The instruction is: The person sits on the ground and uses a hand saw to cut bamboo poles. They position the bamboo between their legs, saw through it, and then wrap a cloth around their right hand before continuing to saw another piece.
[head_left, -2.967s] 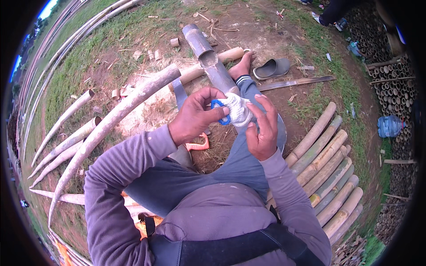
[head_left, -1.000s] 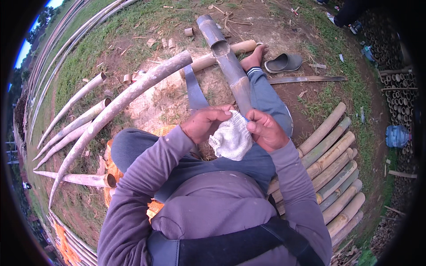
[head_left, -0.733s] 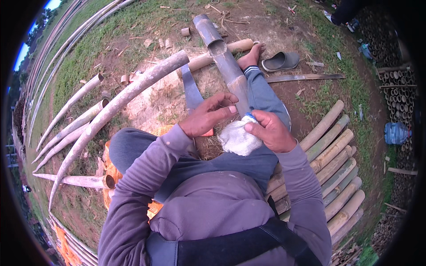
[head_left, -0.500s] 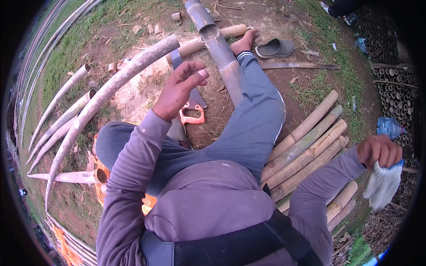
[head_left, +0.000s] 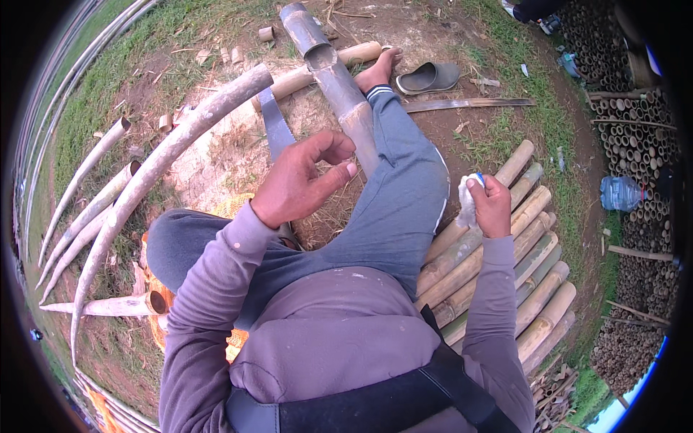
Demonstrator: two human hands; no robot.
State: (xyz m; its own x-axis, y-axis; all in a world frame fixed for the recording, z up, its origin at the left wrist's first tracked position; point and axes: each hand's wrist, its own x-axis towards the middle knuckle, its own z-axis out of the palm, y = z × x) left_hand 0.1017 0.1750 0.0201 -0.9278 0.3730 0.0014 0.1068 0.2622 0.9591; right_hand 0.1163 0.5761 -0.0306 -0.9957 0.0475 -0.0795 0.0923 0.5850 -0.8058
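Observation:
My left hand hovers above my lap, fingers loosely curved, thumb apart, nothing in it. Below it lies a hand saw whose blade shows beyond my fingers; its handle is hidden behind my hand. On the right, my right hand is closed on a bunched white knit glove with a blue edge. In front of me a thick grey bamboo pole with a notch cut in it rests across a paler bamboo pole. My bare foot is beside the crossing.
A row of cut bamboo lengths lies to my right. Long curved poles spread on the left. A grey clog and a long flat blade lie ahead. Stacked bamboo and a water bottle are at far right.
My right hand has swung inward from the far right, bringing the glove over the bamboo row. My left hand has moved slightly right and nearer, now covering the saw's orange handle.

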